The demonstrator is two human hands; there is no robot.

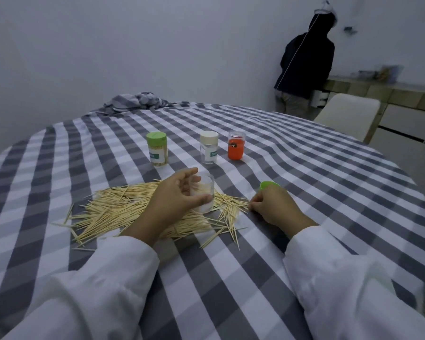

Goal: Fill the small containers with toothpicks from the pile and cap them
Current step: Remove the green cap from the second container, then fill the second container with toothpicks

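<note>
Clear container (205, 195) in left hand (174, 195) grip, right hand (272, 207) pinching toothpicks (123, 207)

Dim room; plain grey wall (108, 45); pale chair (349, 114); counter (378, 90).

I can read little here — the white-capped container (209, 147) carries a label starting "TOO", the rest turned away; the green-capped container's (157, 149) label is too blurred.
</note>
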